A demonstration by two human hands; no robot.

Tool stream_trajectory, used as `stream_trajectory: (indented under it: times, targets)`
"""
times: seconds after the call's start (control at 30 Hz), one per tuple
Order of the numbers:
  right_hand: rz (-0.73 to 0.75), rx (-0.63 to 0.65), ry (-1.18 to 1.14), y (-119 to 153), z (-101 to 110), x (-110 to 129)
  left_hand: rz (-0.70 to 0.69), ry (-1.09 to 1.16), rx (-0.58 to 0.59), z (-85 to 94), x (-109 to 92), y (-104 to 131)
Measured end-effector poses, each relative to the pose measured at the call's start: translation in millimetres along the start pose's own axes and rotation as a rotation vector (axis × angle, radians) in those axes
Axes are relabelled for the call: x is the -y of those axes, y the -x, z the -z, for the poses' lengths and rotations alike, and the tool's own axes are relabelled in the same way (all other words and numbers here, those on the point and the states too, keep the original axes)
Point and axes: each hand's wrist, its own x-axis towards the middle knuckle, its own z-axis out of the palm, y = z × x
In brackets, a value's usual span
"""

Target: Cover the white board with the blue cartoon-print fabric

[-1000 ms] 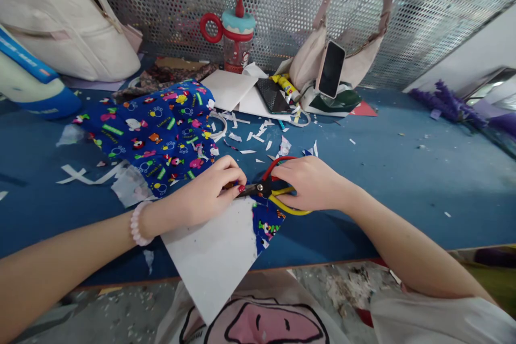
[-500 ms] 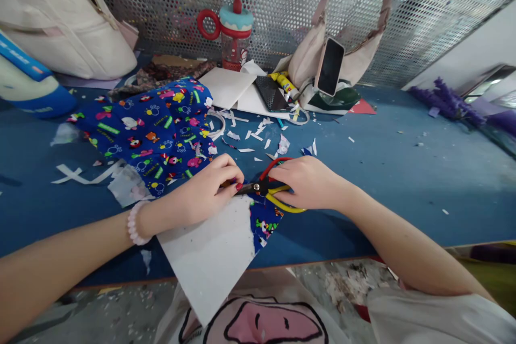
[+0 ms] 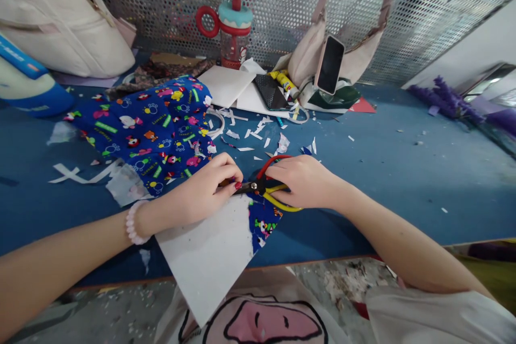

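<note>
My right hand (image 3: 300, 180) holds scissors (image 3: 262, 187) with one red and one yellow handle loop, fingers through the loops. The blades point left and their tips disappear at my left hand (image 3: 212, 188). That hand is closed in a pinch at the top edge of a white board (image 3: 209, 258), whose lower corner hangs over the table's front edge. Blue patterned fabric (image 3: 264, 223) covers the board's right side below the scissors. A larger piece of the same blue fabric (image 3: 149, 129) lies on the table beyond my left forearm.
Paper scraps (image 3: 258, 131) are scattered over the blue table (image 3: 382, 172). Behind stand a cup with a red handle (image 3: 235, 32), a beige bag (image 3: 60, 21), a shoulder bag (image 3: 308, 54) with a phone (image 3: 330, 64), and yellow glue tubes (image 3: 286, 83). Purple flowers (image 3: 447, 102) lie at the right.
The scissors' handles sit slightly closer together and slightly further left. My hands have otherwise barely moved, and the board keeps nearly the same place.
</note>
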Motion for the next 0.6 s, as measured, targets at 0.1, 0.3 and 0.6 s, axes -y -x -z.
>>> stream_trajectory:
  times: [0.1, 0.3, 0.6]
  targets:
    - [0.003, -0.011, 0.013, 0.5, -0.4, -0.1, -0.005, 0.004, -0.001, -0.4, 0.9, -0.4]
    - [0.042, -0.055, 0.046, -0.6, -2.5, 0.9, -0.016, 0.01, -0.007, -0.6, 0.3, 0.2]
    - [0.03, -0.047, 0.095, 1.2, 2.1, 4.9, -0.02, 0.016, 0.003, -1.1, 2.1, -0.2]
